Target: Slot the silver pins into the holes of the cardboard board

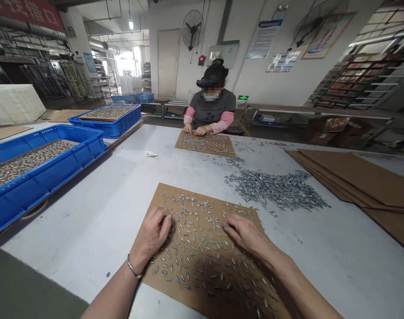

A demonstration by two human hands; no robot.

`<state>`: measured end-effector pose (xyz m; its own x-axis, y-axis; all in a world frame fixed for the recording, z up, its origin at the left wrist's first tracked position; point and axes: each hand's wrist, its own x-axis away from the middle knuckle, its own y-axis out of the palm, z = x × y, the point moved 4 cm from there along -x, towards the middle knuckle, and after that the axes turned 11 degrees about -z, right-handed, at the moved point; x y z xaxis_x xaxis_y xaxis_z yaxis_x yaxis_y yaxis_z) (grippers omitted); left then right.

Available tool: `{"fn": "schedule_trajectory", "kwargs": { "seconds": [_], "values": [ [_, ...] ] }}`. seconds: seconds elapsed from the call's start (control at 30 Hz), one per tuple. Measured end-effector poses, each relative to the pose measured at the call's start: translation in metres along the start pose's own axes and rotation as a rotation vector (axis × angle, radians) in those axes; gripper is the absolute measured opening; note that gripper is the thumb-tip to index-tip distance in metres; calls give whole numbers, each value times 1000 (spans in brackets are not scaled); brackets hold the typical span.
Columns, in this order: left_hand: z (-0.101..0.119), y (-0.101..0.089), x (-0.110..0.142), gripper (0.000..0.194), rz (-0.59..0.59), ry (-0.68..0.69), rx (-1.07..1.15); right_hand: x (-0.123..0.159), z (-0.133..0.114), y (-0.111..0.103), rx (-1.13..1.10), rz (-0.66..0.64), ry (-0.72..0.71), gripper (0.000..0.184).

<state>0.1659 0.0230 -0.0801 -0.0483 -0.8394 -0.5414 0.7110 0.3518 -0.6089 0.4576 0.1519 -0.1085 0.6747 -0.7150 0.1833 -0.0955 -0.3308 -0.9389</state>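
A brown cardboard sheet (151, 277) lies on the white table before me, strewn with small, silvery, spindle-shaped metal pieces (187, 239). My left hand (154, 231) is over the sheet's left edge, fingers curled and thumb against the forefinger. Whatever sits between those fingertips is hidden. Over the right part of the sheet, my right hand (243, 230) has its fingertips pinched together close to several pieces. I cannot make out what is in that pinch. Beyond the sheet's far right corner, a large heap of the same metal pieces (275, 188) is spread on the table.
Across the table (98, 212), a co-worker (211, 104) has both hands on another piece-covered cardboard sheet (205, 144). Blue crates (58, 177) holding filled sheets stand at the left. Stacked bare cardboard (361, 177) lies at the right. A crumpled white scrap (150, 154) rests near the far side.
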Motion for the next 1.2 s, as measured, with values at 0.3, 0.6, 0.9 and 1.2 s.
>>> {"fn": "schedule_trajectory", "kwargs": {
  "seconds": [0.3,0.6,0.9,1.2],
  "values": [
    [-12,1,1,11,26,-15,-14,-5,-14,29,128,13,-23,23],
    [-7,0,1,10,18,16,-20,3,-29,33,290,70,-120,35],
    [-7,-4,-1,12,39,27,-20,-1,-12,4,40,34,50,30],
    [-9,1,2,12,4,-5,-23,-14,-40,8,10,35,239,34]
  ]
}}
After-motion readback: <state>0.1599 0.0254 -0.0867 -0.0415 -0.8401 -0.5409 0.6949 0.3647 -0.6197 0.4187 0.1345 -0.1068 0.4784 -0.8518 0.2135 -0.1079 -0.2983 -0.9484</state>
